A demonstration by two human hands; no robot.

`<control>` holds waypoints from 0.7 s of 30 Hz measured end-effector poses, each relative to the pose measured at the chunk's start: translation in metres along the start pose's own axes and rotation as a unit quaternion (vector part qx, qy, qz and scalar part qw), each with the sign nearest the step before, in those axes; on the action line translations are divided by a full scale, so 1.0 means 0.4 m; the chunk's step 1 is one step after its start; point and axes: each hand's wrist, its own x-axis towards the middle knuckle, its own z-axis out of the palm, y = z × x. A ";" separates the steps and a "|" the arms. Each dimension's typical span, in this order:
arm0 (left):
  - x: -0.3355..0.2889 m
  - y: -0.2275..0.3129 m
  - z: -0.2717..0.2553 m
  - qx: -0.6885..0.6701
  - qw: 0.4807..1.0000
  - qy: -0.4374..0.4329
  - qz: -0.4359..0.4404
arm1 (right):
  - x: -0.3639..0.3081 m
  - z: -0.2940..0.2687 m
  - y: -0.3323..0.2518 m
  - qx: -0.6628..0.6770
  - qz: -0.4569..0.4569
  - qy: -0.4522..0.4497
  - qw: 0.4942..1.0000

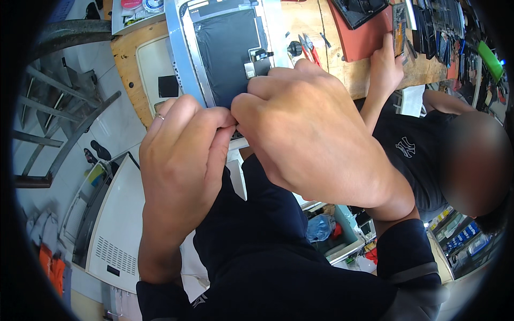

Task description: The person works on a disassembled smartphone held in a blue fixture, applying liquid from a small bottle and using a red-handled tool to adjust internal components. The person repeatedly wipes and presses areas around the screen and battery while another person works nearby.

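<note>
Where the bench [124, 59] stands over tiles [110, 128], a blue mat [172, 32] bears the tablet [222, 48]; left hand [179, 144] and right hand [310, 128] pinch, touching, over its near edge, on what I can't tell; a white emblem [405, 147] marks a co-worker's shirt [423, 176].

Interlaced white letters form an emblem [406, 147] on a co-worker's black shirt [390, 140], while the pale mark [198, 301] on the person's dark top [278, 291] and tiny marks [179, 80] along the blue mat [174, 40] cannot be read.
</note>
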 end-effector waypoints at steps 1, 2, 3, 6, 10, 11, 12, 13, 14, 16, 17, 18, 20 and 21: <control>0.003 -0.001 0.000 0.007 1.000 -0.001 0.004 | 0.000 0.002 -0.002 0.005 0.007 0.001 1.000; 0.006 -0.001 -0.001 0.013 1.000 -0.002 0.008 | 0.000 0.005 -0.004 0.007 0.011 0.008 1.000; 0.009 -0.001 -0.002 0.023 1.000 -0.005 0.010 | 0.001 0.006 -0.006 0.008 0.014 0.016 1.000; 0.017 0.000 -0.007 0.017 1.000 -0.010 0.013 | 0.000 0.008 -0.004 0.008 0.018 0.017 1.000; 0.024 0.002 -0.019 0.022 0.999 -0.033 0.001 | -0.002 0.007 0.000 0.017 0.018 0.013 1.000; 0.027 0.002 -0.022 0.021 0.999 -0.041 0.001 | -0.002 0.006 0.001 0.018 0.019 0.011 1.000; 0.030 0.002 -0.024 0.020 0.999 -0.049 0.001 | -0.003 0.006 0.002 0.019 0.021 0.010 1.000; 0.033 0.002 -0.026 0.026 0.998 -0.052 0.003 | -0.005 0.006 0.003 0.023 0.022 0.007 0.999; 0.037 0.003 -0.027 0.032 0.998 -0.054 0.006 | -0.006 0.005 0.004 0.027 0.024 0.004 0.999; 0.044 0.007 -0.034 0.044 0.997 -0.066 0.003 | -0.010 0.007 0.005 0.033 0.026 0.006 0.999; 0.047 0.011 -0.039 0.049 0.996 -0.075 -0.002 | -0.012 0.008 0.006 0.035 0.027 0.010 0.999; 0.051 0.015 -0.043 0.054 0.995 -0.083 -0.008 | -0.015 0.009 0.007 0.039 0.024 0.018 0.999; 0.058 0.023 -0.048 0.064 0.994 -0.093 -0.008 | -0.021 0.012 0.011 0.051 0.029 0.014 0.998; 0.061 0.026 -0.050 0.073 0.992 -0.098 -0.010 | -0.024 0.014 0.013 0.056 0.026 0.019 0.998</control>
